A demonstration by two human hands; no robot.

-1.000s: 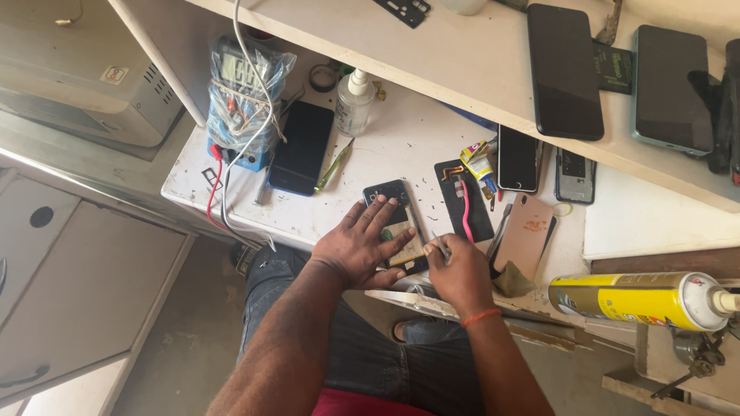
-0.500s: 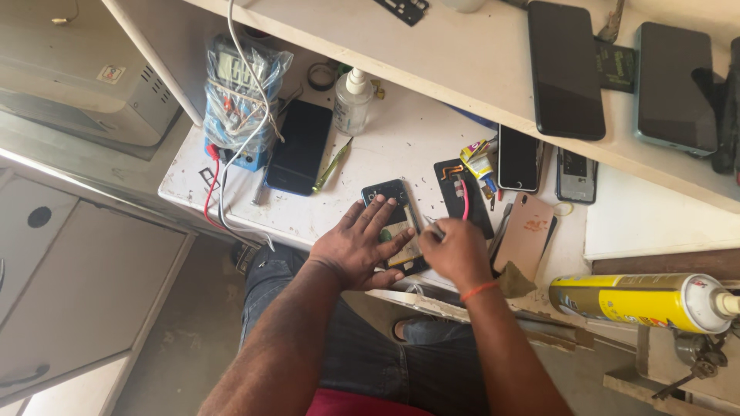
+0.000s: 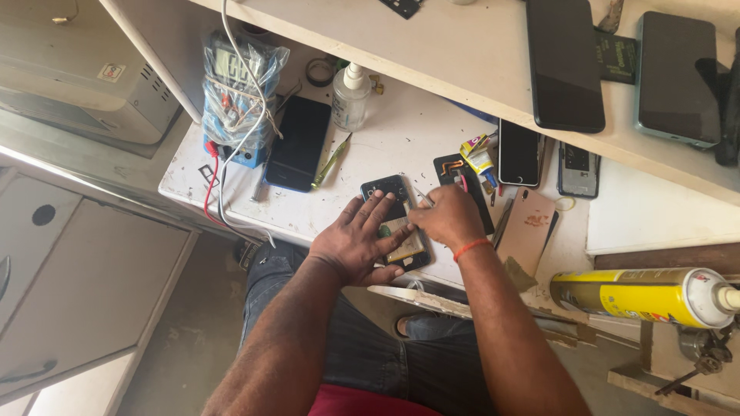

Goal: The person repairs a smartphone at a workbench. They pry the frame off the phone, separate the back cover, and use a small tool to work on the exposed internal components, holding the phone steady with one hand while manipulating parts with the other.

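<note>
1. The right hand (image 3: 449, 218) has moved up the white surface (image 3: 401, 142), from the near edge to the top right corner of the opened black phone with its back cover off (image 3: 397, 223).
2. The left hand (image 3: 356, 240) has slid slightly further onto that phone (fingers spread flat across it).
3. Thin metal tweezers (image 3: 422, 197) now show above the right hand's grip.

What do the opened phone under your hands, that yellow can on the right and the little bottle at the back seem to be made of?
The opened phone, pinned by the left hand while the right hand works on it, looks like black plastic around a dull metal-looking inside. The yellow can seems painted metal: smooth, glossy, with a white domed end. The small bottle looks like clear plastic with a white cap, see-through.
</note>
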